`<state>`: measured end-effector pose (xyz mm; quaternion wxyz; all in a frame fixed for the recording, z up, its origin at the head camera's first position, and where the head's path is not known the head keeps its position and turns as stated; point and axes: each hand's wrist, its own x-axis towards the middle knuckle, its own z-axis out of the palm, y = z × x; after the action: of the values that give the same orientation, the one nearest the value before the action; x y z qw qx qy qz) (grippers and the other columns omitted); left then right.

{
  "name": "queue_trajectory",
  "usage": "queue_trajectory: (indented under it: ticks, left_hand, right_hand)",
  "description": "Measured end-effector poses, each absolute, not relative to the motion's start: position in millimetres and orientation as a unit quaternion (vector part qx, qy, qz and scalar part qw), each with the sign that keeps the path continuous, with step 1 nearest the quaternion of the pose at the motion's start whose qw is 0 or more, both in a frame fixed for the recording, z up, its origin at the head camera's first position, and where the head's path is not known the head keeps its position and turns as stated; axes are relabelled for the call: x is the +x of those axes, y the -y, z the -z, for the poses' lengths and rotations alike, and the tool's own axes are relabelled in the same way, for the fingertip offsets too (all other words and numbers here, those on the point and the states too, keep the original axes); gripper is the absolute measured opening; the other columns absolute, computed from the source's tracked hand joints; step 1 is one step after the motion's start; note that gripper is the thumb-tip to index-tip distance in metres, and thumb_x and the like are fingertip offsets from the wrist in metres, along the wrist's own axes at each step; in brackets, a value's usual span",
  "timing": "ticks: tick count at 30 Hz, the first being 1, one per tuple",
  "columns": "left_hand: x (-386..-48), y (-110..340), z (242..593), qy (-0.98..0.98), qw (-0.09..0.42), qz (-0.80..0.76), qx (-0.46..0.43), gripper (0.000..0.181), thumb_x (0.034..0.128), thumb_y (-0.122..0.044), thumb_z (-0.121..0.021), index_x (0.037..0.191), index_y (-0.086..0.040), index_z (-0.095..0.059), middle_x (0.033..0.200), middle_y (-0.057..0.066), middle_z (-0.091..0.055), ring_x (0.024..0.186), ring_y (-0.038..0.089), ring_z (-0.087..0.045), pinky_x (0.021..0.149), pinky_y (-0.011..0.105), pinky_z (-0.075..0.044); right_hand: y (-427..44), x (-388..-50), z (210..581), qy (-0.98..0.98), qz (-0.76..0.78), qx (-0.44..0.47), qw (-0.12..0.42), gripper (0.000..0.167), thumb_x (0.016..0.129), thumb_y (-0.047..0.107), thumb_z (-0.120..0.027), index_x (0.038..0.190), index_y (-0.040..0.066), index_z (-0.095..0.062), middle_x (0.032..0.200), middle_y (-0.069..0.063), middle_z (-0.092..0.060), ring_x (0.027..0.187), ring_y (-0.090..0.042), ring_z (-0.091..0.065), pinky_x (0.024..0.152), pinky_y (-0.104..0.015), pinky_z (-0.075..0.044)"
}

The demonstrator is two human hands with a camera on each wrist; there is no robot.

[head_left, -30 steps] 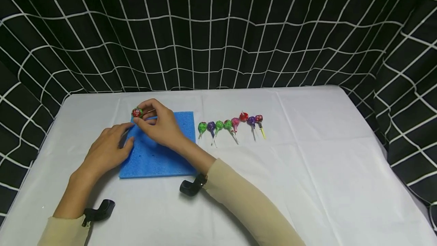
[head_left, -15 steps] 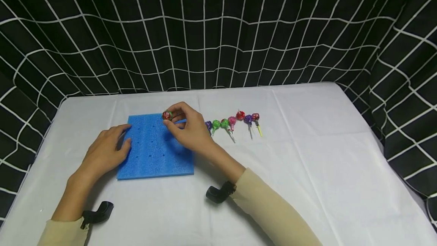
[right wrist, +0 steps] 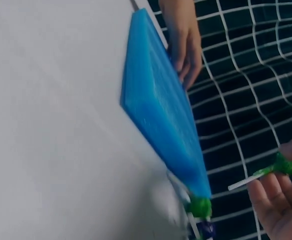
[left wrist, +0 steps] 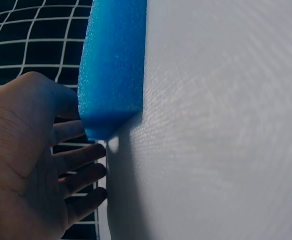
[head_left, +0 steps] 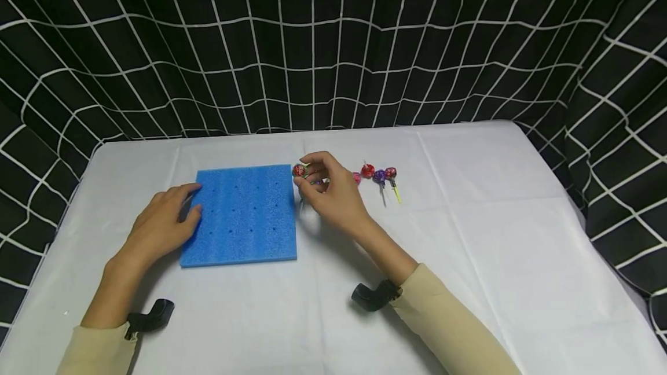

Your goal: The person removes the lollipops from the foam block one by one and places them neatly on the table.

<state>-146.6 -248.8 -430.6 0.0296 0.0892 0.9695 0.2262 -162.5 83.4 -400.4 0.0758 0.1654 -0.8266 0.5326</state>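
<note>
In the head view a blue foam block (head_left: 242, 213), dotted with small holes, lies flat at the table's left-centre. My left hand (head_left: 162, 225) rests along its left edge, fingers loosely bent; the left wrist view shows the hand (left wrist: 21, 160) beside the block's corner (left wrist: 113, 75). Just past the block's far right corner, my right hand (head_left: 336, 195) pinches a lollipop (head_left: 299, 171) in a red and green wrapper. Its white stick (right wrist: 245, 182) points out of the fingers in the right wrist view, clear of the tabletop.
Right of the right hand lie a red lollipop (head_left: 367, 171), a purple lollipop (head_left: 379, 177) and a red one with a yellow stick (head_left: 391, 173). Others are partly hidden behind the hand. White cloth (head_left: 469, 236) covers the table; a black curtain with white grid lines (head_left: 333, 45) surrounds it.
My right hand has carried the lollipop rightward from the block's far left corner to beyond its right edge, uncovering the holes. The left hand has stayed at the left edge.
</note>
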Motion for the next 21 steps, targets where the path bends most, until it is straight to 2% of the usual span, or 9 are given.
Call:
queue_trajectory:
  ticks: [3, 5, 12, 18, 21]
  left_hand:
    - [-146.9, 249.3, 430.7, -0.969, 0.03, -0.227, 0.089, 0.057, 0.1071, -0.027, -0.051, 0.158, -0.002, -0.044, 0.161, 0.03, -0.046, 0.148, 0.054, -0.039, 0.116, 0.074, -0.036]
    - [-146.8, 249.3, 431.3, -0.969, 0.029, -0.228, 0.089, 0.057, 0.107, -0.027, -0.051, 0.158, -0.002, -0.044, 0.161, 0.03, -0.046, 0.148, 0.054, -0.039, 0.117, 0.074, -0.036]
    - [-147.4, 248.2, 431.8, -0.97, 0.024, -0.225, 0.089, 0.057, 0.1068, -0.026, -0.051, 0.157, -0.001, -0.044, 0.16, 0.03, -0.046, 0.147, 0.054, -0.039, 0.117, 0.074, -0.035]
    - [-146.8, 246.8, 431.3, -0.97, 0.019, -0.225, 0.089, 0.056, 0.1069, -0.026, -0.051, 0.156, 0.0, -0.045, 0.159, 0.032, -0.047, 0.146, 0.055, -0.04, 0.117, 0.075, -0.035]
    - [-147.0, 245.9, 432.1, -0.969, 0.018, -0.227, 0.092, 0.056, 0.1069, -0.026, -0.051, 0.156, 0.0, -0.045, 0.159, 0.032, -0.047, 0.146, 0.055, -0.04, 0.117, 0.074, -0.035]
  right_hand:
    - [-98.3, -161.6, 398.7, 0.832, -0.526, 0.154, 0.086, 0.031, 0.098, 0.009, -0.073, 0.127, 0.002, -0.064, 0.112, -0.016, -0.072, 0.1, -0.026, -0.073, 0.086, -0.038, -0.064]
    - [-107.2, -160.9, 397.4, 0.835, -0.524, 0.144, 0.087, 0.03, 0.098, 0.01, -0.073, 0.125, 0.003, -0.065, 0.112, -0.015, -0.074, 0.1, -0.026, -0.073, 0.085, -0.031, -0.063]
    - [-132.6, -157.7, 396.8, 0.833, -0.532, 0.115, 0.097, 0.03, 0.098, 0.01, -0.073, 0.126, 0.002, -0.065, 0.117, -0.015, -0.075, 0.102, -0.027, -0.074, 0.089, -0.035, -0.062]
    - [-150.9, -152.9, 396.7, 0.829, -0.542, 0.098, 0.096, 0.03, 0.098, 0.006, -0.072, 0.126, 0.001, -0.064, 0.118, -0.017, -0.075, 0.103, -0.028, -0.073, 0.086, -0.028, -0.063]
    - [-160.1, -151.5, 399.2, 0.829, -0.543, 0.086, 0.098, 0.031, 0.097, 0.005, -0.073, 0.126, 0.001, -0.064, 0.119, -0.017, -0.073, 0.102, -0.026, -0.072, 0.083, -0.021, -0.062]
